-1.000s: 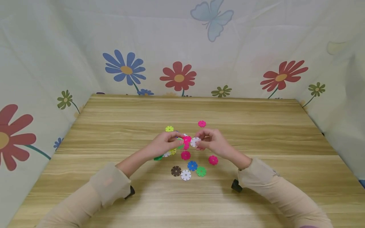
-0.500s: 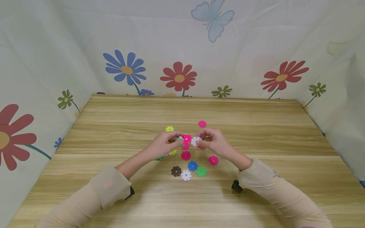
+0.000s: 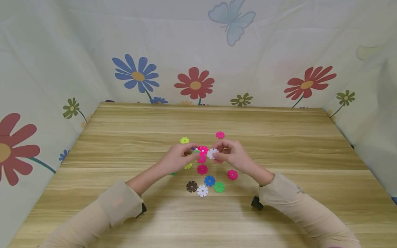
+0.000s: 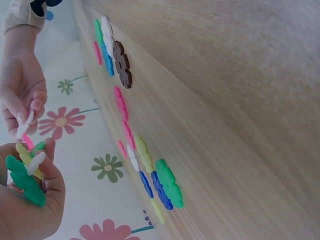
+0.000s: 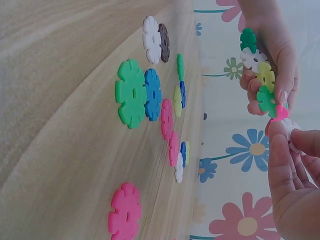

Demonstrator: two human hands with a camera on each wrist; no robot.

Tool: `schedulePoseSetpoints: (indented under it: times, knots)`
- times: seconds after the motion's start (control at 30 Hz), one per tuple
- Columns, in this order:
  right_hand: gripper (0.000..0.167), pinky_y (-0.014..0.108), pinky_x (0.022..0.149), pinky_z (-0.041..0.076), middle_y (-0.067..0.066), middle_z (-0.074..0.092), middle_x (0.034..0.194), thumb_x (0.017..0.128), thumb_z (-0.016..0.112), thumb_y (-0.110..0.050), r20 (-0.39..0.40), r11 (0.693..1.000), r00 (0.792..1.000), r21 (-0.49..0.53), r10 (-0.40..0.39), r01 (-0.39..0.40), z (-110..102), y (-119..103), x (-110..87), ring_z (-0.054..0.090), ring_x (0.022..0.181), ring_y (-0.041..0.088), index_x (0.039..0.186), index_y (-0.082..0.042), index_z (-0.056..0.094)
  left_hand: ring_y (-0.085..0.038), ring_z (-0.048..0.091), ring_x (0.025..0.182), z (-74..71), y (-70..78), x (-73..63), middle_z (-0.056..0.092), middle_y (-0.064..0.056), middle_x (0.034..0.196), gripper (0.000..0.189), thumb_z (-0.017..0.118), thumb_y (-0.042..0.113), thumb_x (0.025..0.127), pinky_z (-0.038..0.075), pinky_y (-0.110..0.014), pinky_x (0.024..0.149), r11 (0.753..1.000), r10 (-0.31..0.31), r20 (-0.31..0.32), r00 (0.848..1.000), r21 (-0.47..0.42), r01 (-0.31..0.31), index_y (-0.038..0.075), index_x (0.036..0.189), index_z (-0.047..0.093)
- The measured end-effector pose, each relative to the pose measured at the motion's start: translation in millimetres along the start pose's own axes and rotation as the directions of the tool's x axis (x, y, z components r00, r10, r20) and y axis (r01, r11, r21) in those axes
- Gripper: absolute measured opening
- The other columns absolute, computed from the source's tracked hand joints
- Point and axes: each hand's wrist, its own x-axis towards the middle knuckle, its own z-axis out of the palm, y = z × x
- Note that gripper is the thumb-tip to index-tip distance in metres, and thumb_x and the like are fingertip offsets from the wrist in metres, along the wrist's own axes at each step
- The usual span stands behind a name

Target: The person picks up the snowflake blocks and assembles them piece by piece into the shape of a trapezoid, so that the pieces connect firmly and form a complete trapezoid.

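Nearest: beige sleeves (image 3: 280, 193), soft, creased, wide cuffs, w/ a small blk bit (image 3: 257, 203) under each. Near side of both hands, flat on the wood-grain tbl (image 3: 263, 127): brown disc (image 3: 192, 186), white disc (image 3: 202, 190) just beside it, blue disc (image 3: 209, 181), green disc (image 3: 219, 187); all round w/ notched rims & small ctr hole. Just short of gap btwn hands: pink disc (image 3: 202, 169); another, side pink disc (image 3: 232, 174), near side of R hand.

L hand (image 3: 176, 159) pinches a chain (image 5: 265, 76) of thin plastic-looking discs (dk green, wht, yellow, lt green, pink), set at angles. R hand (image 3: 234, 156) pinches held white disc (image 3: 212, 154) btwn thumb & fingers, right by chain's pink end; can't tell if slotted in. Hands close, both above tbl. Loose discs (image 4: 169, 183) below L hand, partly hidden in head view.

Past L hand: yellow disc (image 3: 184, 140). Past R: far pink disc (image 3: 220, 135). Farthest: wrinkled pale cloth (image 3: 167, 41), printed flowers (image 3: 194, 85), butterfly (image 3: 231, 21).
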Motion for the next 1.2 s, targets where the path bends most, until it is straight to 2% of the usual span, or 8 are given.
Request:
schedulePoseSetpoints:
  times: [0.1,0.27,0.4,0.5,0.7,0.8,1.0,1.2]
  knots:
    - [0.014,0.043,0.061,0.052,0.016,0.058,0.078,0.082,0.057,0.004,-0.009,1.000,1.000,-0.007,-0.004,0.004,1.1,-0.8,-0.2,0.062,0.068,0.034,0.094,0.010,0.056,-0.020,0.063,0.089,0.9,2.1,-0.5,0.065,-0.011,0.103,0.037,0.056,0.025,0.087,0.050,-0.022,0.063,1.000,0.008,-0.006,1.000,0.016,-0.008,0.010,0.120,0.055]
    - [0.013,0.045,0.061,0.052,0.017,0.058,0.077,0.082,0.056,0.005,-0.022,1.000,1.000,-0.009,-0.005,0.005,2.1,0.4,0.3,0.063,0.062,0.020,0.094,0.010,0.055,-0.021,0.064,0.086,1.2,4.3,-1.2,0.066,-0.013,0.100,0.038,0.056,0.024,0.087,0.050,-0.022,0.062,1.000,0.018,-0.002,1.000,0.022,-0.018,0.007,0.121,0.054]
    - [0.013,0.046,0.062,0.051,0.018,0.058,0.077,0.082,0.056,0.005,-0.030,1.000,1.000,-0.008,-0.001,0.001,2.1,1.8,1.2,0.061,0.059,0.010,0.094,0.010,0.055,-0.020,0.063,0.090,1.2,5.1,-1.9,0.066,-0.012,0.101,0.040,0.055,0.024,0.087,0.052,-0.025,0.071,1.000,0.002,0.003,1.000,0.025,-0.002,0.006,0.122,0.052]
    - [0.013,0.044,0.061,0.052,0.018,0.058,0.077,0.082,0.056,0.005,-0.037,1.000,0.999,-0.010,-0.007,0.007,1.6,2.0,1.5,0.061,0.060,0.012,0.094,0.010,0.056,-0.021,0.063,0.091,1.1,4.9,-2.0,0.066,-0.012,0.102,0.040,0.054,0.024,0.087,0.052,-0.026,0.073,1.000,-0.001,0.005,1.000,0.025,0.001,0.006,0.123,0.052]
    - [0.014,0.031,0.057,0.053,0.019,0.058,0.076,0.081,0.057,0.005,-0.059,1.000,0.998,-0.021,-0.021,0.020,-0.8,1.2,1.5,0.062,0.063,0.023,0.093,0.012,0.056,-0.019,0.062,0.086,1.6,1.3,-0.2,0.066,-0.012,0.101,0.038,0.054,0.023,0.086,0.049,-0.023,0.060,1.000,-0.005,-0.005,1.000,0.015,0.005,0.008,0.121,0.054]
    - [0.014,0.026,0.056,0.052,0.019,0.058,0.076,0.081,0.057,0.005,-0.062,1.000,0.998,-0.021,-0.016,0.014,-1.5,1.1,1.1,0.062,0.063,0.022,0.093,0.012,0.056,-0.019,0.062,0.086,2.3,-0.7,0.8,0.066,-0.011,0.101,0.037,0.055,0.023,0.086,0.049,-0.021,0.061,1.000,-0.002,-0.007,1.000,0.015,0.002,0.008,0.120,0.055]
    - [0.013,0.030,0.057,0.053,0.020,0.059,0.075,0.081,0.057,0.005,-0.060,0.999,0.998,-0.042,-0.026,0.023,0.7,1.0,0.5,0.061,0.063,0.021,0.092,0.011,0.056,-0.016,0.060,0.079,2.5,-0.9,1.2,0.065,-0.008,0.101,0.036,0.058,0.027,0.085,0.046,-0.023,0.054,1.000,-0.001,-0.008,1.000,0.023,0.001,0.012,0.118,0.057]
    - [0.011,0.034,0.057,0.053,0.020,0.061,0.076,0.080,0.059,0.004,-0.100,0.990,0.991,-0.117,-0.086,0.074,6.4,-0.3,-4.0,0.061,0.065,0.032,0.090,0.007,0.058,-0.012,0.050,0.064,2.0,1.1,0.4,0.066,-0.004,0.098,0.038,0.059,0.030,0.084,0.039,-0.021,0.047,0.998,0.003,-0.004,1.000,0.060,-0.002,0.014,0.118,0.057]
